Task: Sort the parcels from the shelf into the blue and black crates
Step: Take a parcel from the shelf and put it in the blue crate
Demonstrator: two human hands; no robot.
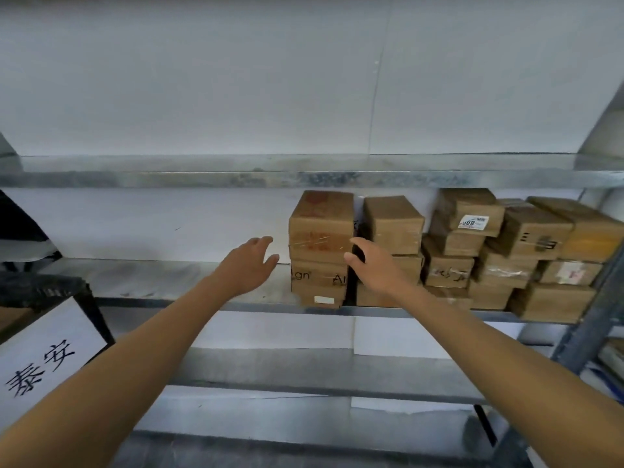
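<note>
Neither hand holds anything; my left hand (248, 265) is spread, fingers straight and apart, and my right hand (373, 268) has its fingers loosely bent, thumb clear of the forefinger; both arms are stretched out toward the middle shelf (152, 280). The leftmost stack (320, 244) of brown parcels stands between my hands; the left hand is just beside its left face, apart from it, over bare shelf; the right thumb overlaps the stack's right edge, and I cannot tell whether it touches. More parcels (506, 251) are piled on the same shelf to the right, some askew.

My right hand and wrist cover the dark gap beside the stack and the lower part of the next pile (393, 224); the print on one parcel in the stack is only partly readable; tape and stickers on the others are blurred. The far right parcels are cut by an upright post (594, 315). At the left a black crate (44, 285) runs out of view, its inside hidden; a white label (47, 352) on it bears two dark characters.
</note>
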